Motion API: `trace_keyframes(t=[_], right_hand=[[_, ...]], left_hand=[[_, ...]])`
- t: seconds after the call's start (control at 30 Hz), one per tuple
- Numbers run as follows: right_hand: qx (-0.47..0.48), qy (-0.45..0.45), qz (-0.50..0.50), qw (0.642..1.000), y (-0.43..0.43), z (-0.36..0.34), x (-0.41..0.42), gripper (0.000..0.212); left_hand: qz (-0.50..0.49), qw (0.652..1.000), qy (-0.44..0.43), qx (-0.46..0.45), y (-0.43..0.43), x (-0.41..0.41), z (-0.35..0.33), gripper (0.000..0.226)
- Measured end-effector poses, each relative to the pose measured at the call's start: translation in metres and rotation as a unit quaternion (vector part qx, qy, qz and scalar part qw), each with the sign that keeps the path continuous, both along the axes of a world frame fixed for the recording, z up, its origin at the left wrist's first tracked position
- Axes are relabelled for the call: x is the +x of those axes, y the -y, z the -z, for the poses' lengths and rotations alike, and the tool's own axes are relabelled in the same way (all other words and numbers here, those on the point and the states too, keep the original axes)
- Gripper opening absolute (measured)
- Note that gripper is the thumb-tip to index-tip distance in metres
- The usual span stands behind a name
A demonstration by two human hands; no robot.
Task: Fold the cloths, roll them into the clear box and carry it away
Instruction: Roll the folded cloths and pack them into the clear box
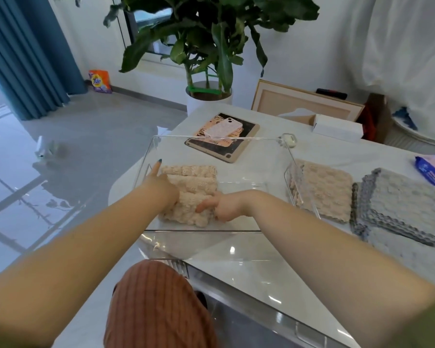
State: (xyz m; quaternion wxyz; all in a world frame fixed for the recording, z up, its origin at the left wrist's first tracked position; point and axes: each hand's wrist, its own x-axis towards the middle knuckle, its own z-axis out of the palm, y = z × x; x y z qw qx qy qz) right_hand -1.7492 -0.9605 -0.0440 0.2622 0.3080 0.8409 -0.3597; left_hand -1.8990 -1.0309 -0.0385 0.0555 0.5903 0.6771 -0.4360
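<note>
Clear rectangular plastic box (206, 244) on glossy white table (251, 280); right hand (224, 205) fingers grip fluffy beige cloth roll (186, 210); left hand (164, 189) fingers: cannot tell.

This is a home, likely a living room. A teal curtain (23, 59) hangs to a glossy tiled floor (60, 151), where a detergent bag (100, 81) sits. A potted plant (206, 33) and a leaning picture frame (304, 104) stand past the white table's (261, 272) far edge. Near that edge lie a phone (226, 128) and a tissue box (337, 128).
</note>
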Motion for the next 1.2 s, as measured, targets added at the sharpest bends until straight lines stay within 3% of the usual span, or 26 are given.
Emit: trace_keyframes(t=[0.27, 0.53, 0.67, 0.77, 0.83, 1.0, 1.1, 1.17, 1.2], right_hand=[[-0.026, -0.021, 0.039, 0.999, -0.001, -0.019, 0.015, 0.068], [-0.026, -0.1, 0.089, 0.991, -0.008, -0.055, 0.059, 0.056], [0.006, -0.184, 0.162, 0.97, -0.021, -0.074, 0.098, 0.051], [-0.017, -0.255, 0.231, 0.939, -0.032, -0.082, 0.135, 0.043], [-0.033, -0.277, 0.249, 0.927, -0.032, -0.083, 0.155, 0.041], [-0.003, -0.257, 0.186, 0.948, -0.013, -0.071, 0.149, 0.045], [0.141, -0.194, 0.094, 0.966, -0.002, -0.05, 0.131, 0.044], [0.296, -0.146, 0.031, 0.943, 0.004, -0.039, 0.125, 0.039], [0.331, -0.135, 0.022, 0.934, 0.005, -0.036, 0.124, 0.037]], left_hand=[[-0.065, 0.995, 0.049, -0.051, 0.002, 0.012, -0.023, 0.04], [-0.046, 0.981, 0.159, 0.101, -0.008, 0.028, -0.054, 0.021], [-0.026, 0.967, 0.198, 0.159, -0.025, 0.048, -0.051, 0.019], [-0.044, 0.973, 0.203, 0.101, -0.023, 0.059, -0.035, 0.03], [-0.03, 0.983, 0.178, 0.028, -0.015, 0.06, -0.014, 0.019], [-0.031, 0.99, 0.133, 0.031, -0.004, 0.05, 0.008, 0.041], [-0.012, 0.995, 0.094, 0.017, -0.007, 0.052, 0.008, 0.048], [0.025, 0.994, 0.101, 0.012, -0.008, 0.053, 0.008, 0.051], [0.026, 0.993, 0.114, 0.012, -0.008, 0.051, 0.008, 0.052]])
